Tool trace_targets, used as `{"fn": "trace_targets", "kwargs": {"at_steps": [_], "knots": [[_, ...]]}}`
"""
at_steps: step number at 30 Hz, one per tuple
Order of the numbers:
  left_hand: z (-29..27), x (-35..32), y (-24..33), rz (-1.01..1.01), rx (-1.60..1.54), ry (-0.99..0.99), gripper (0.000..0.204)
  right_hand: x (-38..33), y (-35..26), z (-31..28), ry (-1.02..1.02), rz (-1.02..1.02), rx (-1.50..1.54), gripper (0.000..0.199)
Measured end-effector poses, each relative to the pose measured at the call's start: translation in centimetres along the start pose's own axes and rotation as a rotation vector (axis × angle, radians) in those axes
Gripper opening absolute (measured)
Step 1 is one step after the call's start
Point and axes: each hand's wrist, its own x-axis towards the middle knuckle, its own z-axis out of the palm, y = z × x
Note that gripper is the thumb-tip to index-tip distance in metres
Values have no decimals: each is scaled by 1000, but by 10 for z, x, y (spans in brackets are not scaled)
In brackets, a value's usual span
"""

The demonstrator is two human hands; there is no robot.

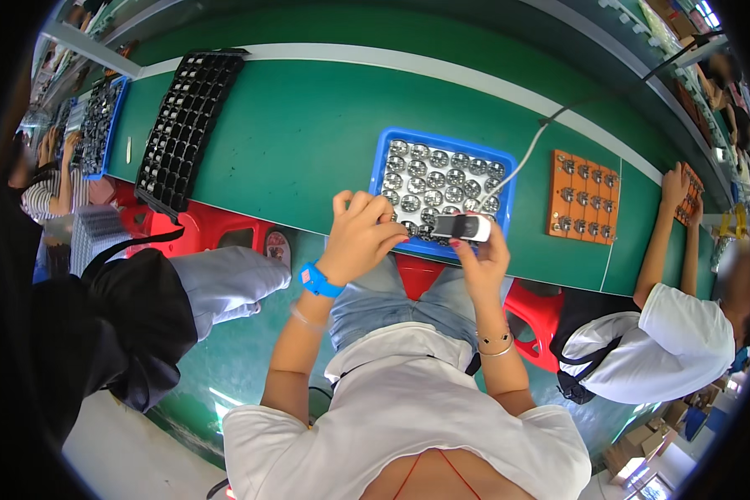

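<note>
A blue tray [378, 167] stands at the table's front edge before me, with several rows of shiny round metal parts [433, 179] on a white liner. In my right hand [485, 265] is a small white handheld device with a dark top [462, 227], gripped between thumb and fingers above the tray's front right part. Beside the tray's front left corner is my left hand [358, 242], its fingers curled and the thumb and index tips close together. Whatever sits in that pinch is too small to make out. A blue wrist strap [318, 281] circles my left wrist.
A pale cable [529, 150] runs from above down to the tray. An orange fixture [583, 200] with metal parts lies at right, and a black compartment tray [187, 125] at left. Co-workers sit on both sides; the right one's hands [679, 187] touch another orange fixture.
</note>
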Motion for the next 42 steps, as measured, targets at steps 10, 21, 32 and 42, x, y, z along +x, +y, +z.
{"fn": "trace_targets", "kwargs": {"at_steps": [10,21,32,42], "knots": [[-8,-6,-20,-59,2,35,13,17,-21,11,-184,-199,-324,37],[-19,0,-2,-15,-52,102,12,19,-20,22,-297,-242,-362,38],[-16,-1,-17,-129,-52,14,10,22,-10,13,-25,-80,-140,38],[-16,17,-14,-6,-35,102,13,37,-26,26,-249,-259,-418,38]]}}
